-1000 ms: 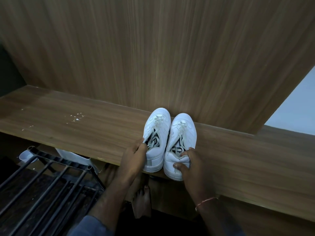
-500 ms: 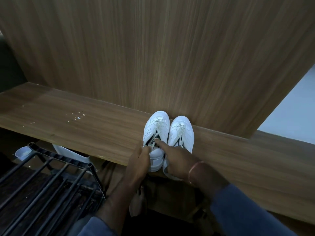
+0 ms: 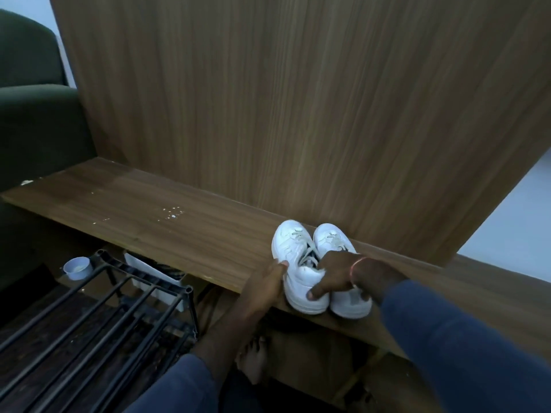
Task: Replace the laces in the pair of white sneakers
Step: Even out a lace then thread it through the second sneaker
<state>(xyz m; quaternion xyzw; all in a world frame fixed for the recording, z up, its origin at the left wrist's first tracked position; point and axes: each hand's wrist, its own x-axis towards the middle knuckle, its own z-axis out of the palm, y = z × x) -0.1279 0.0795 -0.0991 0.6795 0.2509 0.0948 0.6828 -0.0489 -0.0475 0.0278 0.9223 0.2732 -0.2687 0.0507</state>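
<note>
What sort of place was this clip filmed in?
Likely a home living room or entryway: a dark green sofa, a black metal rack, and a wooden ledge holding white sneakers.

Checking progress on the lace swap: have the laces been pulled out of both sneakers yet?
No, laces are threaded across the front of the left sneaker and the right sneaker alike.

The pair of white low-top sneakers (image 3: pixel 290 248) carries off-white laces (image 3: pixel 308 254). The long wooden worktop (image 3: pixel 179 234) is mid-brown with straight grain and white flecks (image 3: pixel 173 213) toward the left. The tall wooden panel (image 3: pixel 298 114) at the far side shows the same grain. Dark blue sleeves (image 3: pixel 462 338), reddish wrist thread (image 3: pixel 356 265), black metal rack (image 3: pixel 187 291) near left.
</note>
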